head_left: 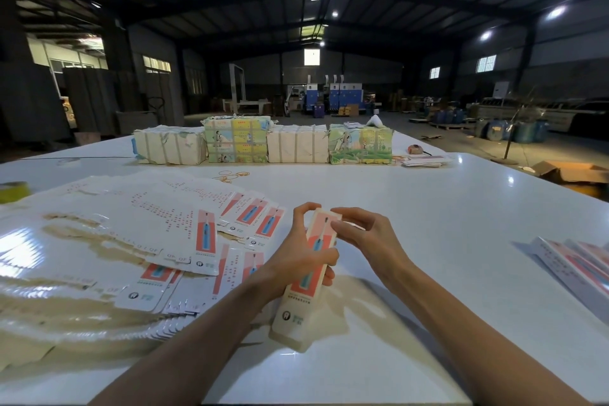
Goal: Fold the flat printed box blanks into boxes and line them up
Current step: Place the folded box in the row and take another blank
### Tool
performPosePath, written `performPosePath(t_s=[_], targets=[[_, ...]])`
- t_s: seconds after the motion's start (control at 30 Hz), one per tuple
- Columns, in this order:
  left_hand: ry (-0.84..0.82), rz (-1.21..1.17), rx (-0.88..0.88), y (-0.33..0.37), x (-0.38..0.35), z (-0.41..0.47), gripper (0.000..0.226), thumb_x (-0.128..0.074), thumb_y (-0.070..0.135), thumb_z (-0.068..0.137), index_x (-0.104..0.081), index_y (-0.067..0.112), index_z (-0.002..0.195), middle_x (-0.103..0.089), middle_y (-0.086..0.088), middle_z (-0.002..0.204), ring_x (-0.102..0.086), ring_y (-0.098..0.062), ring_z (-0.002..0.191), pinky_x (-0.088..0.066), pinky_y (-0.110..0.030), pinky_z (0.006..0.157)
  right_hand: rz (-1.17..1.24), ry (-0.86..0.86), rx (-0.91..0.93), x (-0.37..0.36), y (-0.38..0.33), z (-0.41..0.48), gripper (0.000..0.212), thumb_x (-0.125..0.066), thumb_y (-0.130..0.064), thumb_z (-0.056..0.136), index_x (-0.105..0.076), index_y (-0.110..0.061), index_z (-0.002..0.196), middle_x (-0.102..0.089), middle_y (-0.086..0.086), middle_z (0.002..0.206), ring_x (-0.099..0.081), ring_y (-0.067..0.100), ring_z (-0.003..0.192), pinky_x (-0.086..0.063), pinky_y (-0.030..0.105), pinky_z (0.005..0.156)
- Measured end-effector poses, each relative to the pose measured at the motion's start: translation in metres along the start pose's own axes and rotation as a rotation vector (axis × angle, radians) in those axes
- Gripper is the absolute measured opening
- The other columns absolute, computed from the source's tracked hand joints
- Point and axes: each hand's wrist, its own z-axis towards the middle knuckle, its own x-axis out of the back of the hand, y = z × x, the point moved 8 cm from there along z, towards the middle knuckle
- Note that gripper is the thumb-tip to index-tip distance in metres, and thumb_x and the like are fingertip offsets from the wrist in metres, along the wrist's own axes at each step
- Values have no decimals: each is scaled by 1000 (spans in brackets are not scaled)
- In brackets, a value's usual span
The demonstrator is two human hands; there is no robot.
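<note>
A long white and coral box (301, 303) printed with a toothbrush stands tilted over the white table (412, 208). My left hand (296, 257) grips it round the middle, with the forefinger curled up at its top left corner. My right hand (365, 234) touches the top end with its fingertips, fingers loosely bent. A wide fanned heap of flat printed blanks (131, 241) covers the table to the left. Several folded boxes (573, 264) lie side by side at the right edge.
Wrapped bundles of printed stock (263, 145) stand in a row at the table's far side, with rubber bands (230, 175) in front of them. A tape roll (13, 191) sits at the far left. An open cardboard carton (573, 171) is on the floor to the right.
</note>
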Motion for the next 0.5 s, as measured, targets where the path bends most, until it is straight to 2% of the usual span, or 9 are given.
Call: performPosePath(t_s=[0.27, 0.33, 0.4, 0.43, 0.5], targets=[[-2, -18, 43, -8, -4, 4, 99, -91, 23, 68, -30, 71, 128, -70, 2, 98, -79, -30, 71, -63, -33, 55, -76, 32, 3, 4, 0, 2, 13, -74, -11, 97, -81, -11, 108, -81, 0, 106, -77, 22, 101, -62, 45, 97], [-8, -134, 95, -12, -8, 4, 97, -96, 23, 67, -34, 72, 123, -72, -5, 105, -80, -33, 79, -65, -40, 62, -61, 27, -15, 1, 6, 3, 18, -68, -11, 101, -76, -11, 117, -79, 3, 113, -76, 21, 103, -61, 44, 99], [16, -207, 139, -12, -10, 2, 92, -97, 30, 71, -33, 75, 119, -72, -5, 112, -80, -30, 87, -66, -42, 69, -70, 29, -74, -4, 14, 3, 30, -64, -18, 106, -66, -13, 135, -71, 4, 131, -73, 21, 111, -61, 41, 101], [60, -205, 143, -10, -7, 1, 89, -94, 32, 76, -30, 77, 117, -70, -4, 116, -80, -27, 88, -66, -39, 69, -102, 34, -97, -6, 18, 2, 37, -62, -23, 107, -59, -16, 143, -65, 2, 139, -70, 21, 116, -62, 38, 97], [185, -269, 144, -4, 3, 0, 86, -85, 23, 88, -25, 72, 127, -65, -6, 127, -80, -27, 89, -67, -42, 73, -230, 28, -79, -10, 16, 0, 40, -61, -32, 107, -50, -23, 144, -56, 0, 145, -66, 16, 115, -62, 20, 75]])
